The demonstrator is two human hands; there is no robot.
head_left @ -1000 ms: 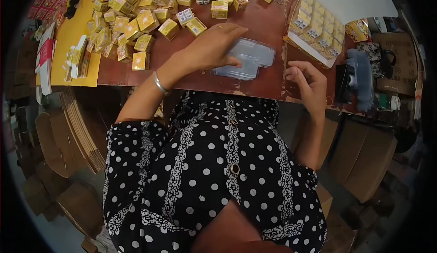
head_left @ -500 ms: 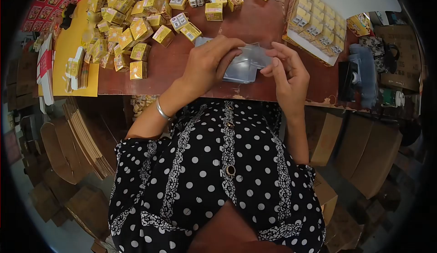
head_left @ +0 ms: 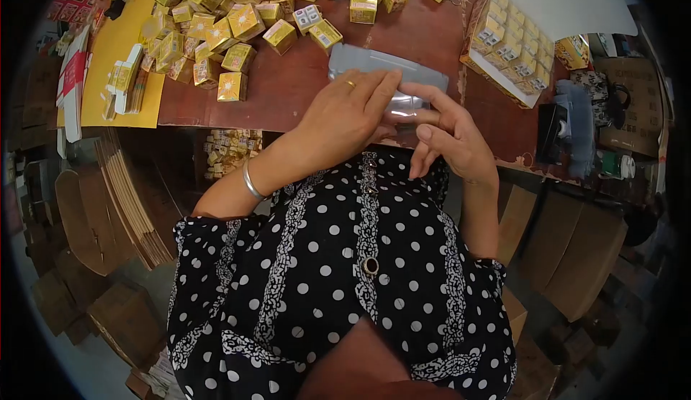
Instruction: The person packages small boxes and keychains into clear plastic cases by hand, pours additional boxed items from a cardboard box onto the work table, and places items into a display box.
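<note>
A flat stack of clear plastic pieces (head_left: 389,62) lies near the table's front edge, partly covered by my hands. My left hand (head_left: 349,108), wearing a ring and a silver bangle, is closed over a clear plastic sleeve (head_left: 410,103), its fingers together and pointing right. Its thumb is mostly hidden. Against the sleeve's right side is my right hand (head_left: 457,134), with the fingers stretched and apart and the thumb away from them. One right finger seems to reach behind or into the sleeve; I cannot tell which.
Many small yellow boxes (head_left: 245,22) are heaped at the back left. An open display carton (head_left: 529,99) with rows of yellow boxes stands at the right. Flat white-and-yellow cartons (head_left: 124,83) lie on a yellow sheet (head_left: 93,105). Cardboard boxes (head_left: 583,234) stand below the table.
My hands have come closer together and lower, toward the table's front edge. The back of the plastic stack is now uncovered. The view has shifted slightly.
</note>
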